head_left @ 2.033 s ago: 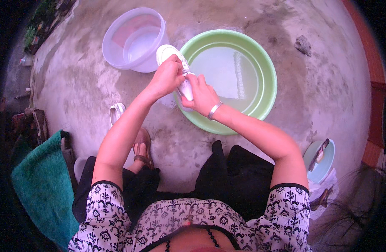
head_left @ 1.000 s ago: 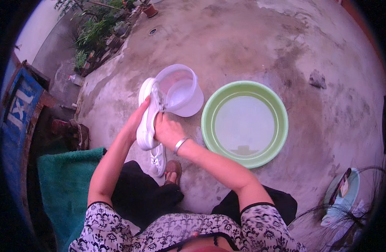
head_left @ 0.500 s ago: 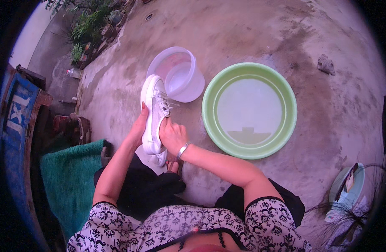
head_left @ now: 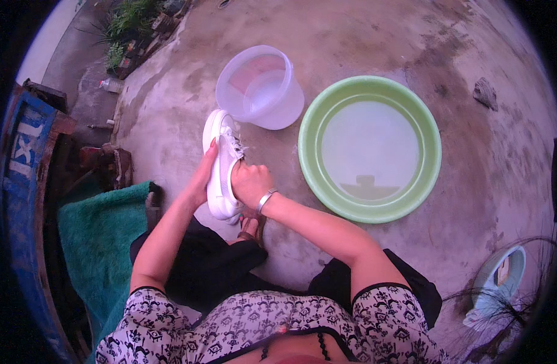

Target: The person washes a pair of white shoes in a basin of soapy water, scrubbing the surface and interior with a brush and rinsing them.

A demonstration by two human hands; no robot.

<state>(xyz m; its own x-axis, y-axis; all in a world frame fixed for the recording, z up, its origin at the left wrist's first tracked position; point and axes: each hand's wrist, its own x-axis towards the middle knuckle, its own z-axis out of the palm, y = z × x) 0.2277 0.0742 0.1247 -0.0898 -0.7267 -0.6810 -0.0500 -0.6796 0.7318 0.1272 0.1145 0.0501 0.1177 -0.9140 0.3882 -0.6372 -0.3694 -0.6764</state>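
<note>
A white lace-up sneaker [head_left: 222, 173] is held up in front of me, toe pointing away and sole turned to the left. My left hand [head_left: 202, 176] grips it along the sole side, thumb over the edge. On the other side my right hand [head_left: 252, 184], with a silver bracelet at the wrist, is closed at the shoe's opening below the laces. Those fingertips are hidden inside the shoe. Just under the heel, a small white edge [head_left: 234, 220] shows; what it belongs to is mostly covered.
Beyond the shoe stands a translucent plastic bucket [head_left: 272, 112]. A green basin [head_left: 310, 151] of water sits to the right. A green towel [head_left: 102, 224] hangs at the left near a blue metal panel [head_left: 30, 142]. A pale blue basin [head_left: 494, 279] lies far right.
The view has shifted slightly, so bucket and basin appear higher and farther right. Both hands keep hold of the sneaker; the white shoe seen beneath it is now mostly hidden.
</note>
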